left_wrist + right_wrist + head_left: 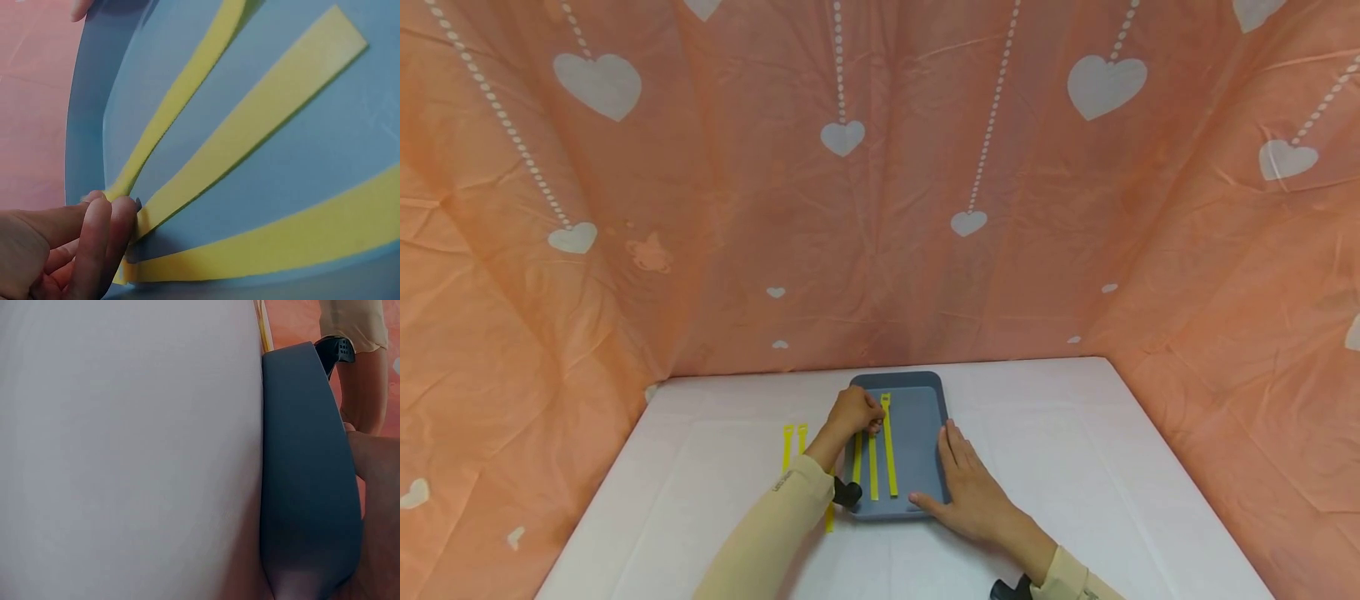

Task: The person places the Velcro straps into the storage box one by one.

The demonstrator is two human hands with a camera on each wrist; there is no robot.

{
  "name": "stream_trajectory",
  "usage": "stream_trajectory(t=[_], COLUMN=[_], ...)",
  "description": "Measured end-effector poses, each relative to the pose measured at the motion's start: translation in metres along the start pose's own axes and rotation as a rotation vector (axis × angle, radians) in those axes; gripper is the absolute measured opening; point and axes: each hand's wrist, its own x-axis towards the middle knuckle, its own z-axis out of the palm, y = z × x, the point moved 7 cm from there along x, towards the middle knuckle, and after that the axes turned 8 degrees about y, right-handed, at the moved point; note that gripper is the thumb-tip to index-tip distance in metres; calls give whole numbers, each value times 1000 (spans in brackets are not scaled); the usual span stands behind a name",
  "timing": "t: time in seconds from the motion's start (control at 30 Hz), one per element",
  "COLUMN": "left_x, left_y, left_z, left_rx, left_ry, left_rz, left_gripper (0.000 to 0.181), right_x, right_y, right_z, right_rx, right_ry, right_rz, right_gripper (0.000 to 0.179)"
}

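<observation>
A grey-blue rectangular tray [917, 442] lies on the white table, with several flat yellow straps in it. My left hand [853, 412] reaches over the tray's left side. Its thumb and fingers pinch the rightmost yellow strap [890, 458] near its slotted end. In the left wrist view that yellow strap [169, 112] runs up from the fingertips, while another yellow strap [250, 119] lies flat beside it. My right hand [973, 492] rests on the tray's right edge with fingers extended and thumb spread at the near corner.
More yellow straps [787, 446] lie on the white table [700, 467] left of the tray, partly hidden by the left forearm. Behind the tray hangs a pink cloth [887, 275] with white hearts, which also encloses both sides.
</observation>
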Motion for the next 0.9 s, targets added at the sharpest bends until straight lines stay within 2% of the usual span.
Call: stream_trajectory(t=[0.13, 0.37, 0.47, 0.63, 0.9], left_x=[0, -1, 0, 1, -5], left_y=[2, -3, -6, -9, -6], left_z=[-2, -1, 0, 1, -2], left_rx=[-19, -108, -167, -288, -376], left_ry=[3, -27, -36, -61, -103], left_rz=[21, 5, -2, -38, -26], left_gripper=[21, 16, 13, 18, 20], right_x=[-1, 1, 0, -2, -1], right_y=[-1, 0, 0, 0, 4], right_z=[-1, 0, 0, -1, 3], right_rx=[9, -23, -10, 34, 23], right_ry=[30, -39, -25, 17, 14], right_rz=[-18, 19, 16, -8, -6], right_gripper=[117, 117, 116, 117, 119])
